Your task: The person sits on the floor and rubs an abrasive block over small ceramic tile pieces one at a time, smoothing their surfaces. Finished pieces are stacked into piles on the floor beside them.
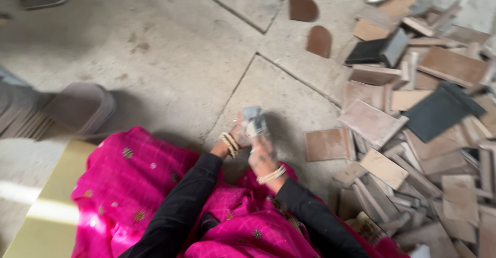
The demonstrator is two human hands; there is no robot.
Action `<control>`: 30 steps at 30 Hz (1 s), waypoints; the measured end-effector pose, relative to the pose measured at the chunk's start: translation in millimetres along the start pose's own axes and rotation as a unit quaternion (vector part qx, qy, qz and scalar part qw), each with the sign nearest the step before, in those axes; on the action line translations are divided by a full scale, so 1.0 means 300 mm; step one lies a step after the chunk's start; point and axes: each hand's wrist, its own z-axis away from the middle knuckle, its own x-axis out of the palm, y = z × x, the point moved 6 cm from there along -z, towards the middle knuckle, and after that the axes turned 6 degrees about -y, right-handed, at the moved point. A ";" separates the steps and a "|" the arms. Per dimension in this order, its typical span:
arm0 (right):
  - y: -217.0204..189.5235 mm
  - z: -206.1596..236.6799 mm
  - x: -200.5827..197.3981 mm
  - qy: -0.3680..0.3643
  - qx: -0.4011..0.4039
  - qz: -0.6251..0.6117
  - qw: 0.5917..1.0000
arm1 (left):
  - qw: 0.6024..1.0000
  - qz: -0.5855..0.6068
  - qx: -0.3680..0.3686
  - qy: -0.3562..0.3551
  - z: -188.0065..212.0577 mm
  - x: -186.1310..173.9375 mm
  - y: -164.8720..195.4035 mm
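A heap of wooden offcuts [413, 134] covers the concrete floor [170, 56] beside three rounded brown pieces [303, 8].

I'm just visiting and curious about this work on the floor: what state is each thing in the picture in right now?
Left hand: raised over the floor, gripping a small grey object, blurred.
Right hand: touching the same object, blurred.
Small grey object: held between both hands; its kind cannot be told.
Pile of flat pieces: loose, jumbled, overlapping on the floor.
Three rounded brown pieces: lying flat, apart from each other.
Stack of rounded pieces: leaning in a row.
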 end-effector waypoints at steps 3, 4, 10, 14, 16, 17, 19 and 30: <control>-0.023 0.022 0.033 0.021 -0.105 -0.100 0.989 | 0.991 0.128 -0.048 -0.011 0.053 -0.002 -0.056; 0.013 -0.002 0.070 -0.035 -0.047 -0.141 0.988 | 0.909 0.001 -0.341 -0.237 0.094 0.067 -0.177; -0.022 -0.066 0.051 0.051 -0.090 -0.107 0.989 | 0.998 0.014 -0.035 -0.050 0.038 -0.076 -0.068; -0.112 -0.049 -0.013 0.125 -0.185 0.051 0.973 | 0.951 0.247 -0.159 -0.102 0.028 -0.087 -0.071; -0.037 -0.072 0.037 0.020 -0.030 0.001 0.999 | 0.922 0.128 -0.319 -0.180 0.064 -0.071 -0.125; 0.001 -0.080 0.062 -0.031 0.047 -0.024 0.998 | 0.952 0.136 -0.239 -0.134 0.056 -0.091 -0.105; -0.011 -0.094 0.061 -0.006 -0.026 -0.055 0.998 | 0.965 0.148 -0.197 -0.093 0.085 -0.103 -0.117; 0.025 -0.042 0.015 0.118 -0.208 0.025 0.971 | 0.948 0.247 -0.195 -0.041 0.191 -0.038 -0.180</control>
